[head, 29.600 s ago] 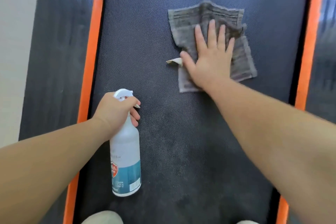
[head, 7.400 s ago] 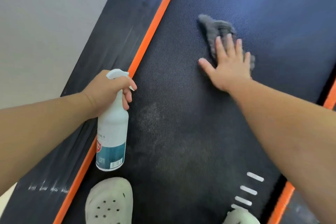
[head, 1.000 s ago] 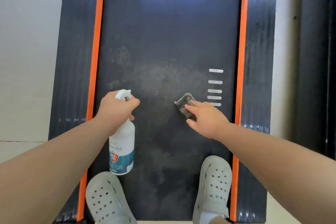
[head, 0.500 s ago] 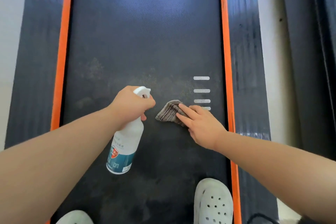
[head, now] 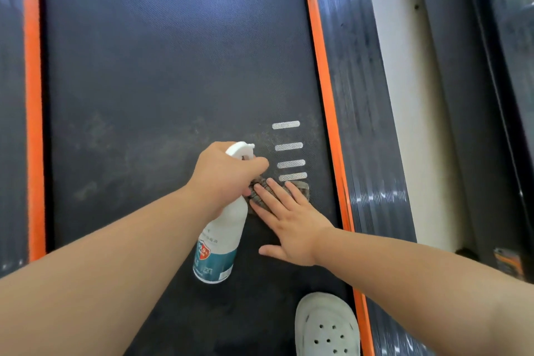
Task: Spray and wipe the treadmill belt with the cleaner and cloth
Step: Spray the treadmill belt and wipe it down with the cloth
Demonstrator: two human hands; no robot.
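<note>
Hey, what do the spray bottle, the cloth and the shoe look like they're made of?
Spray bottle: likely plastic, smooth white, with a printed label.
Cloth: woven fabric, grey, ribbed and crumpled.
Shoe: probably moulded foam or rubber, matte, with round holes.

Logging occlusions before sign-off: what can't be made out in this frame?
Head view:
1. Cloth: mostly covered by the right hand and left hand.
2. Spray bottle trigger: hidden inside the left hand's grip; label print too small.
3. White shoe: cut off by the bottom edge.
</note>
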